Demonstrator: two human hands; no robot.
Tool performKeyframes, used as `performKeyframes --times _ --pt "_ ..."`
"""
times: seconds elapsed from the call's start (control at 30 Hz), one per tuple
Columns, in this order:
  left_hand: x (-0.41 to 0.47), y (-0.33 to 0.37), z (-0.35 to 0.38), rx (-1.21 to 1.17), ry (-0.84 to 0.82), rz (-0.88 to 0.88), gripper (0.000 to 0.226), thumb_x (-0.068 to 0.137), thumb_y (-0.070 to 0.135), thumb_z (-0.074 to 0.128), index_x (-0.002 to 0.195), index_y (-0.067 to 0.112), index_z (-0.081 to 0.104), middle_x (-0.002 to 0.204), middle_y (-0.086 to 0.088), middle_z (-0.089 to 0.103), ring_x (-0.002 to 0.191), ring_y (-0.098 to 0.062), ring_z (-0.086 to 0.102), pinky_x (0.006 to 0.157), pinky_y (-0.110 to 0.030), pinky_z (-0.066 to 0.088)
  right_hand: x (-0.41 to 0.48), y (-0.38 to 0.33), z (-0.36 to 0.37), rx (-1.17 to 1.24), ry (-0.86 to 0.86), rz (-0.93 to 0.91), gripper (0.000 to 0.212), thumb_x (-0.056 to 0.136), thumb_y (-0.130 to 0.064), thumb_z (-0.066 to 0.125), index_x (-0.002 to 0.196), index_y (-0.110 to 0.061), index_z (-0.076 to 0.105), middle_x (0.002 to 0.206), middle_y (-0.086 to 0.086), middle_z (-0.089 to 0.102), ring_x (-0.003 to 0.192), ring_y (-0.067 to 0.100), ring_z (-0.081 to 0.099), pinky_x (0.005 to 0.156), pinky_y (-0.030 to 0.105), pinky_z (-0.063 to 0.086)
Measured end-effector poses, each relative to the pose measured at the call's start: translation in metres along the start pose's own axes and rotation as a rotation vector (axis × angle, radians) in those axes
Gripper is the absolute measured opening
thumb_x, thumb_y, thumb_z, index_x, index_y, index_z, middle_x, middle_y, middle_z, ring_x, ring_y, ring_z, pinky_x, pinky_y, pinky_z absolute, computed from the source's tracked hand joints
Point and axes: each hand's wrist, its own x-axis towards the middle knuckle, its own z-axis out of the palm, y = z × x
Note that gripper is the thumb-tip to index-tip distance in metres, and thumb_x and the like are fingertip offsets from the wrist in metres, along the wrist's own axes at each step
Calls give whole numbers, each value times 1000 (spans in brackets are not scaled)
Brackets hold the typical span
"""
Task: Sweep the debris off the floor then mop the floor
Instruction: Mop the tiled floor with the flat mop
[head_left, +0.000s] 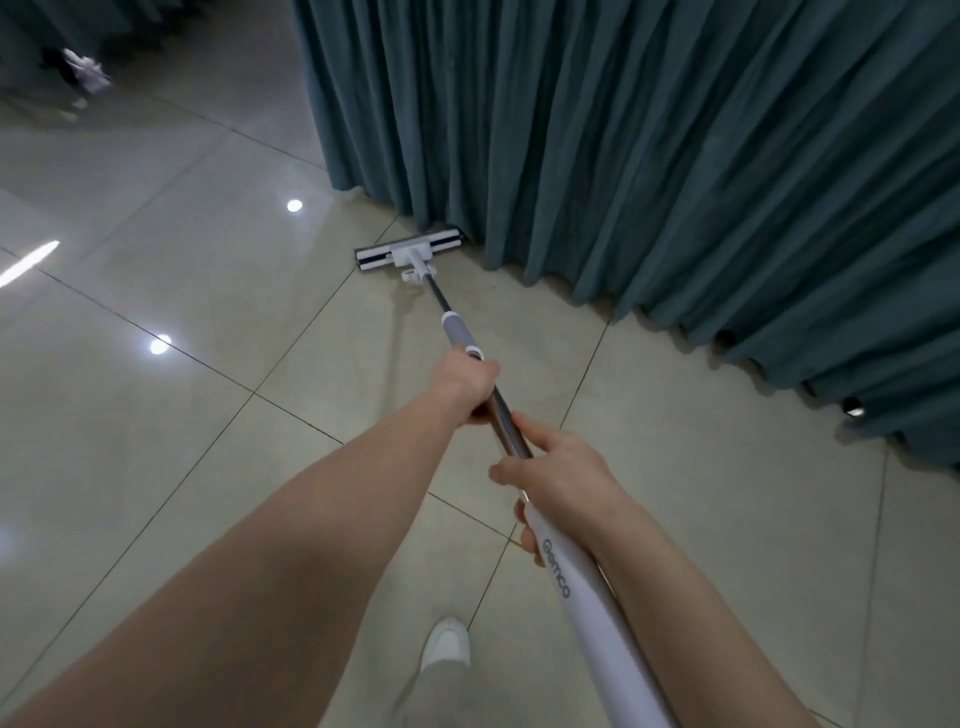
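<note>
A flat mop lies with its white and dark head (409, 251) on the pale tiled floor (197, 291), right at the foot of a teal curtain. Its metal pole (506, 423) runs back toward me and ends in a white handle. My left hand (464, 383) grips the pole just behind the grey collar. My right hand (558, 480) grips it lower down, where the metal meets the white handle. Both arms are stretched forward.
The teal curtain (675, 156) hangs along the right and far side, reaching the floor. My white shoe (445, 644) is at the bottom centre. Far off at the top left stands a blurred white and dark object (83, 70). Glossy tiles with light reflections spread to the left.
</note>
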Motion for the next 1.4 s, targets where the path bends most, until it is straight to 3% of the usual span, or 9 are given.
performKeyframes --times 0.27,0.43,0.57,0.73,0.83,1.0,1.23,1.4 --pt "-103 -45 60 53 -109 -22 25 91 18 55 113 9 48 98 -17 58 69 -27 61 43 -32 52 -83 89 -31 14 7 15 48 89 -7 54 116 -47 56 71 13 47 35 19 47 37 22 43" --pt "-202 -119 118 41 -172 -49 26 89 20 56 112 11 46 103 -20 60 72 -32 65 49 -39 58 -174 190 -51 3 -3 41 50 90 -6 50 104 -54 51 67 13 45 34 19 44 37 22 41" --pt "-297 -174 168 8 -184 -57 37 88 19 56 120 16 37 95 -16 57 67 -30 64 44 -34 54 -254 270 -77 -41 -17 56 54 89 -8 51 107 -58 48 68 15 49 34 20 46 37 23 42" --pt "-383 -205 209 -33 -257 -116 45 90 17 54 126 19 27 102 -18 54 64 -28 63 38 -30 50 -331 325 -106 -54 -14 59 63 89 -8 51 83 -70 41 65 16 50 35 23 48 37 24 42" --pt "-401 -207 216 -30 -226 -116 43 90 18 53 126 18 30 106 -19 54 66 -29 62 37 -29 49 -346 331 -112 -33 -4 43 61 89 -8 51 90 -68 43 64 16 50 35 22 48 37 24 42" --pt "-385 -193 205 -15 -151 -59 32 89 18 53 118 17 39 99 -13 53 65 -27 60 36 -29 48 -322 312 -103 -126 32 4 57 90 -8 49 126 -53 49 67 13 49 28 14 44 36 23 41" --pt "-313 -157 163 11 -138 -33 28 87 18 56 111 15 41 91 -9 50 68 -28 60 37 -32 51 -258 254 -75 -101 45 32 57 92 -6 47 107 -61 40 67 15 49 29 17 43 33 22 39" --pt "-220 -120 107 -2 -142 -26 32 88 18 56 116 18 40 103 -14 55 66 -27 61 36 -29 49 -172 187 -36 -150 50 34 69 86 2 46 128 -53 43 68 16 51 31 20 46 33 25 43"
